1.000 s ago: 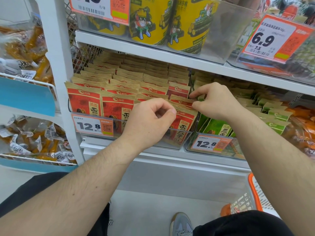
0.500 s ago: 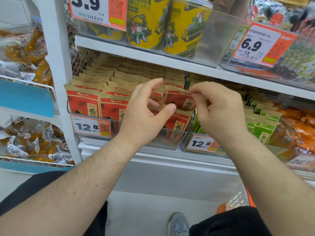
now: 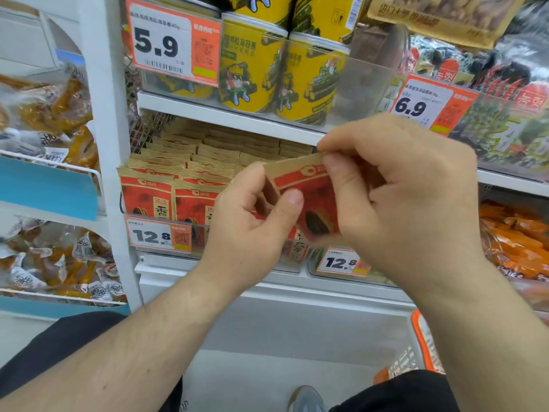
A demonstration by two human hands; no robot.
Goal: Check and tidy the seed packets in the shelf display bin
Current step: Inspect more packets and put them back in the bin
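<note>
I hold one red and tan seed packet [image 3: 309, 200] up in front of the shelf, raised above the clear display bin [image 3: 205, 233] it belongs to. My left hand [image 3: 252, 230] grips the packet's left edge, its thumb [image 3: 285, 209] pressed on the red front and the other fingers curled behind. My right hand [image 3: 416, 203] pinches the packet's upper right corner, the thumb [image 3: 344, 191] lying down across the front and the fingers folded over the tan top strip. The packet tilts slightly, its top edge rising toward the right.

Behind it, the bin holds rows of matching red seed packets [image 3: 175, 191] standing upright, filling the left and back of the bin. An orange-and-white price tag reading 12.8 [image 3: 157, 234] is clipped to the bin's front left edge. A second 12.8 tag [image 3: 341, 261] sits on the neighbouring bin to the right, partly behind my right hand. On the shelf above stand yellow cans [image 3: 252, 63] beside a 5.9 tag [image 3: 175, 44]. Orange snack bags [image 3: 514, 236] fill the far right of the lower shelf.
</note>
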